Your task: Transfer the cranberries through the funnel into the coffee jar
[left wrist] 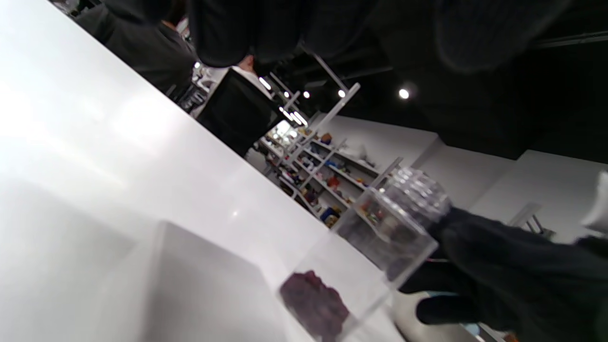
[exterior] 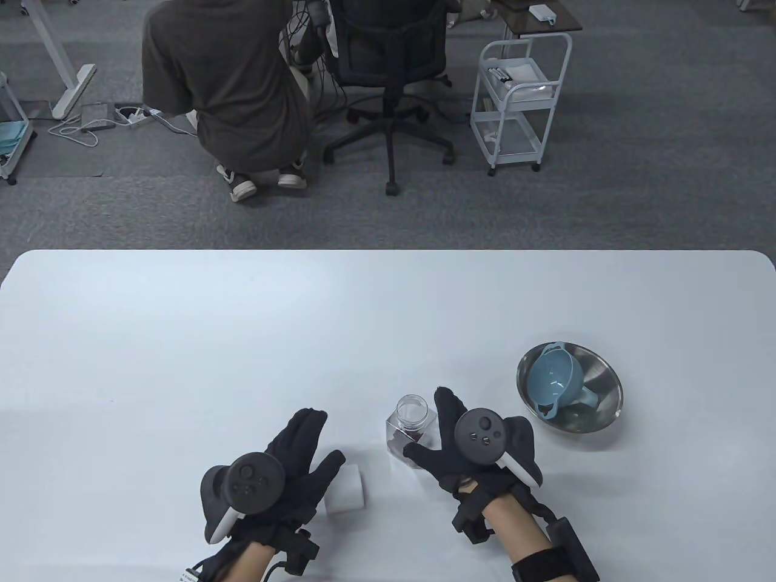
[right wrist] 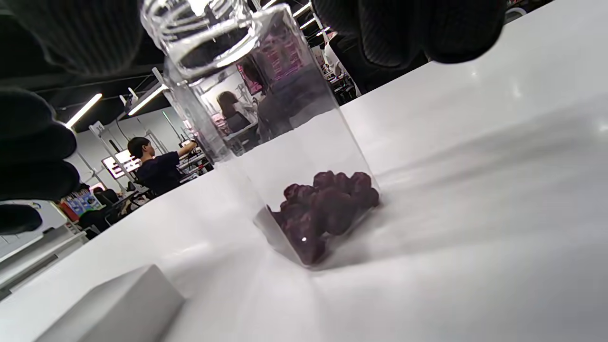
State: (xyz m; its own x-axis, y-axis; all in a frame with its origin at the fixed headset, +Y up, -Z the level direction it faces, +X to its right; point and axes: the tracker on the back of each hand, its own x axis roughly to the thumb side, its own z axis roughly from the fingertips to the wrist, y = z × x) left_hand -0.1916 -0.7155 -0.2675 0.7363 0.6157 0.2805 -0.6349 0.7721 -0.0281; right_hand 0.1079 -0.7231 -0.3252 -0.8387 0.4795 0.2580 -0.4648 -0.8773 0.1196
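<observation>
The right hand (exterior: 467, 439) is at the coffee jar (exterior: 412, 424), thumb and fingers spread wide around its near side. Whether any finger presses the wall cannot be told; in the right wrist view the fingers (right wrist: 427, 28) sit apart from the glass. The left hand (exterior: 273, 473) lies with fingers extended beside a white block (exterior: 344, 490), which may be the jar's lid; it grips nothing.

The jar stands upright on the table (exterior: 242, 339), mouth uncovered, a small heap of dark red cranberries (right wrist: 327, 209) at its bottom. The blue funnel (exterior: 555, 379) lies in the steel bowl (exterior: 597, 379), well apart to the right.

Judgement: the transfer appears complete and the funnel set aside. The remaining step is likely closing or releasing the jar, which calls for steadying the clear, square-walled body without tipping it.
</observation>
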